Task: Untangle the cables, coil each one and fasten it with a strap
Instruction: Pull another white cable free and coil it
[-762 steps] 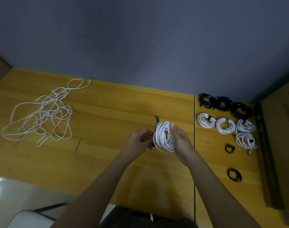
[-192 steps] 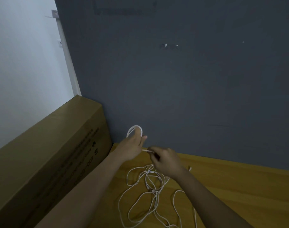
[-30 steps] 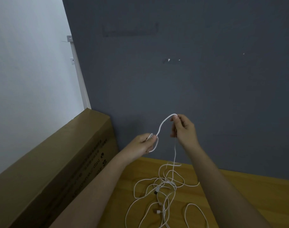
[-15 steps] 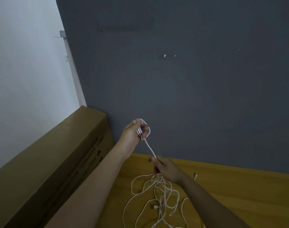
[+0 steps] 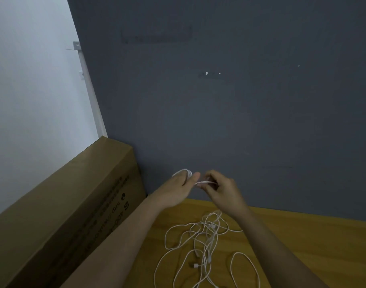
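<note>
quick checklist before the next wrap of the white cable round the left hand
1. Coil seated on left hand: ok, a few loops round the fingers.
2. Right hand pinches the feeding strand: ok.
3. Strand between the hands short and taut: ok.
4. Loose cable on the table free of tangles: not ok, loops cross.
5. Strap within reach: cannot tell, none in view.
</note>
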### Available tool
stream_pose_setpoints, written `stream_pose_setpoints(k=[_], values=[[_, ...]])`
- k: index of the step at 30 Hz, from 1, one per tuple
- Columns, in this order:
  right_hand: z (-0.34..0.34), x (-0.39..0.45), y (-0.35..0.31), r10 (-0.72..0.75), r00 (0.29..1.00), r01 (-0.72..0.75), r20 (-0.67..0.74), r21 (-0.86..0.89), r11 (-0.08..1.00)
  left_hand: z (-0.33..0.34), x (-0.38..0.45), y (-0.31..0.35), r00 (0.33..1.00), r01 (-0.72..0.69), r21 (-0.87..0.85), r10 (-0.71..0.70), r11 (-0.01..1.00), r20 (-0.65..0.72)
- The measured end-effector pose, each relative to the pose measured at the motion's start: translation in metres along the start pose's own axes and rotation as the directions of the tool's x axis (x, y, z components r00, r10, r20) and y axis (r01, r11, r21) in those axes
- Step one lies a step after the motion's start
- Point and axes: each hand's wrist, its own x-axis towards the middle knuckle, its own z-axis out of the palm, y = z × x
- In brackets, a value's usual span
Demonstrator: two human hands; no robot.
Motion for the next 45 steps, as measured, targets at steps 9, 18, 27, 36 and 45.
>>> stream_pose_setpoints(k=[9,18,27,36,45], values=[[0.002,-0.009,0.038,0.279,0.945,-0.306,0.169,0.17,0.937,-0.017,-0.002,0.018,0.994,-0.06,-0.32,0.086,0.946,0.068],[0.01,-0.021,0.05,0.456,0.885,-0.463,0.092,0.274,0.843,-0.029,0.007,0.027,0.989,-0.111,-0.483,0.046,0.869,-0.144],[-0.026,0.019,0.041,0.451,0.877,-0.477,0.167,0.191,0.858,-0.025,0.017,0.017,0.982,-0.045,-0.331,-0.018,0.942,-0.186],[-0.036,0.037,0.026,0.463,0.885,-0.45,0.056,0.361,0.817,-0.022,0.016,0.017,0.983,-0.06,-0.355,-0.007,0.933,-0.184],[-0.057,0.06,0.022,0.32,0.944,-0.323,0.08,0.021,0.946,-0.031,0.01,0.013,0.972,-0.048,-0.397,-0.047,0.917,-0.228]])
